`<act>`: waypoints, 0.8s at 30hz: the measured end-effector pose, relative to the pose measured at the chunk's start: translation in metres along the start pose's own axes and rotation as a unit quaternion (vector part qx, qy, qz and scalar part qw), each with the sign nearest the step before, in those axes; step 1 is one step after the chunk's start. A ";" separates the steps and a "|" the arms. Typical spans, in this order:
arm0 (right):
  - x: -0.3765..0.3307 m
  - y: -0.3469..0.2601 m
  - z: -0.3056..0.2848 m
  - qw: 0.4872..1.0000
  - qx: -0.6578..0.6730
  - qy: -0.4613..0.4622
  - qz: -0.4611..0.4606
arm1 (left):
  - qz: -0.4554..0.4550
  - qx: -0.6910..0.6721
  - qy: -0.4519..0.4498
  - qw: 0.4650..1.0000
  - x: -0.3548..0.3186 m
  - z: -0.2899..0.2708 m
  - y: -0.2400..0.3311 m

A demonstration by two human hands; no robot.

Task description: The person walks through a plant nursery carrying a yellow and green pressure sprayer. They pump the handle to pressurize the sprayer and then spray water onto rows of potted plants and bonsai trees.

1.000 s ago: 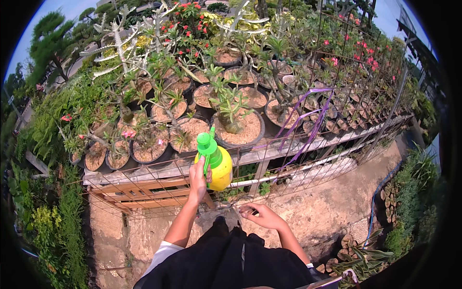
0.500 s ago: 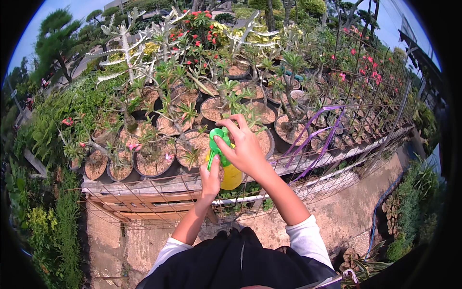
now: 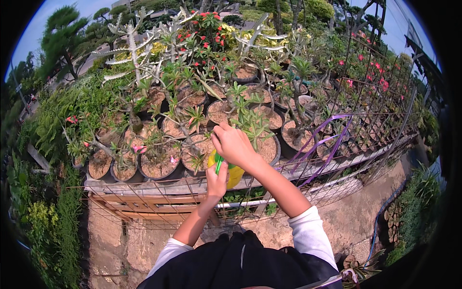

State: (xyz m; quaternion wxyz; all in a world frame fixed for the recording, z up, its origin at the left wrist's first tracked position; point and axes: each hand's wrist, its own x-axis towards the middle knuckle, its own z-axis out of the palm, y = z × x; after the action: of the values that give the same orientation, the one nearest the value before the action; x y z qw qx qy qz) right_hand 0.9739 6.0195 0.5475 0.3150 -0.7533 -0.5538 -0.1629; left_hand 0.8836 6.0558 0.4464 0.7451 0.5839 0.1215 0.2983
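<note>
Left hand (image 3: 216, 179) grips the yellow spray bottle (image 3: 232, 174) from below while the right hand (image 3: 234, 144) closes over its green pump top (image 3: 219, 164); risk: pressing off-centre could tip the bottle onto the potted plant (image 3: 255, 130) just beyond the right hand.

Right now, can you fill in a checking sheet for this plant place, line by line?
Surface: raised wooden bench behind a wire mesh fence, packed with potted plants.
Job's things: yellow spray bottle with a green top, held over the bench edge.
Clutter: purple ribbon on the mesh.
Grippers: left hand grips the bottle; right hand covers its top.
Cables: blue hose along the ground at right.
Surroundings: trees, red flowers, stone path, sunlight.
</note>
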 end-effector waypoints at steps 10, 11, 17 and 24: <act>0.012 -0.004 -0.021 1.000 0.019 0.002 -0.006 | -0.098 -0.013 -0.068 0.993 0.007 0.001 0.014; 0.021 -0.011 -0.036 0.999 0.021 0.017 -0.019 | -0.098 -0.006 -0.059 0.993 0.005 0.000 0.013; 0.034 -0.036 -0.059 0.999 -0.011 0.026 -0.023 | -0.065 0.020 -0.029 0.997 0.000 -0.001 0.010; -0.010 -0.004 -0.001 0.999 -0.013 -0.026 0.042 | -0.020 -0.003 -0.023 1.000 -0.002 -0.001 -0.006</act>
State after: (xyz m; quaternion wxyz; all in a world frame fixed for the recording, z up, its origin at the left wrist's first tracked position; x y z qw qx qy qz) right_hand 0.9669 6.0122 0.5438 0.2977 -0.7839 -0.5273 -0.1371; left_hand 0.8837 6.0544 0.4401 0.7554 0.5856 0.1153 0.2703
